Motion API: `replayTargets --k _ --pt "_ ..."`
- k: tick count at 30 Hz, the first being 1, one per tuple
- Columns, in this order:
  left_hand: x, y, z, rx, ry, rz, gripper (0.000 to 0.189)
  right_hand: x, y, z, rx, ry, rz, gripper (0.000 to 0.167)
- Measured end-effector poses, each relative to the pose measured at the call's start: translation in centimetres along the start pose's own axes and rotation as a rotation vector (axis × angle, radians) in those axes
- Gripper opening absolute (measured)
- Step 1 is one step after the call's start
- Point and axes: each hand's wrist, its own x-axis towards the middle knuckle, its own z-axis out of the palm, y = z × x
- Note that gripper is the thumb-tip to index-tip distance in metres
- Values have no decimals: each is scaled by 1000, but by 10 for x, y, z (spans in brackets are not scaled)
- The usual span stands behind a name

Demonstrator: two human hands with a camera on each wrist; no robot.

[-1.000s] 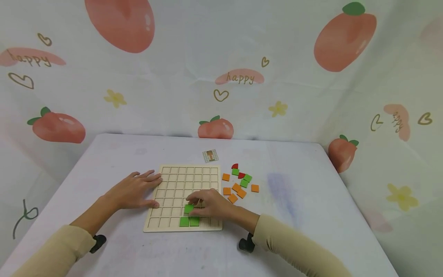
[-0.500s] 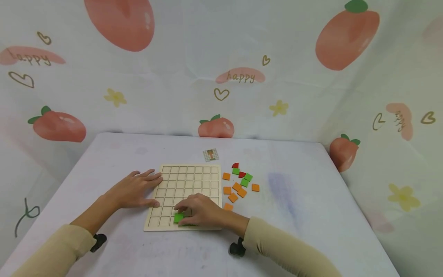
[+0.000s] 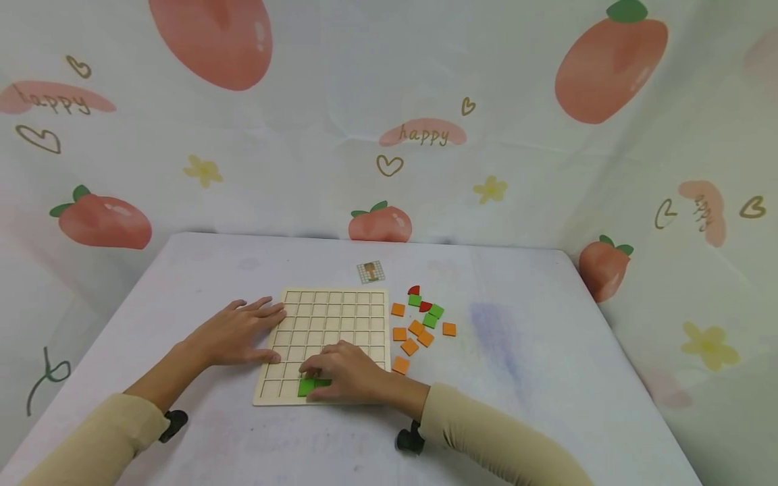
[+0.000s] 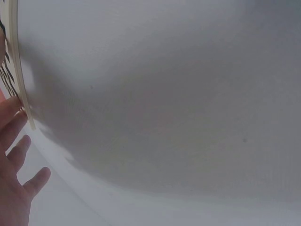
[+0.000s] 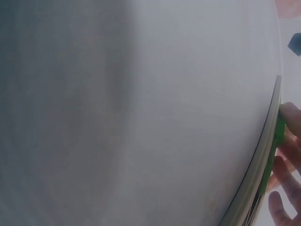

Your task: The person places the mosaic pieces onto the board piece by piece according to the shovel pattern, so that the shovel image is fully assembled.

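Observation:
In the head view a pale wooden grid board (image 3: 334, 310) lies on the table. My left hand (image 3: 234, 334) rests at its left edge with spread, nearly straight fingers; the left wrist view has these fingers at the board's rim (image 4: 21, 66). Over the front row, my right hand (image 3: 349, 371) has its thumb and fingertips at a green square tile (image 3: 306, 387), pinching it. Another green tile (image 3: 323, 383) in that row shows partly beneath the hand. From the right wrist view, the thumb (image 5: 291, 115) touches green (image 5: 280, 127) at the board's edge.
Right of the board lie loose orange tiles (image 3: 410, 347), several green ones (image 3: 436, 311) and two red quarter-round pieces (image 3: 414, 290). A small picture card (image 3: 371, 272) lies behind the board. A printed curtain (image 3: 516, 148) hangs behind the table.
My right hand has moved left and toward the front with the green tile, from above the row to the spot left of the other green tiles. My left hand has stayed put.

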Motion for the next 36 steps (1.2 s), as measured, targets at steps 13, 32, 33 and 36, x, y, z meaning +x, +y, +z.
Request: replayTargets --k 13,32,33,36 --pt "1 -1 0 -3 -7 1 89 2 -2 -3 -9 -20 10 41" --pt "1 0 2 -4 -3 0 92 -31 19 -32 116 -8 146 40" --pt "1 0 2 -5 -2 1 92 -37 24 -35 114 6 164 40" --pt "1 0 1 -8 -3 -1 91 -55 37 -46 96 45 223 40"
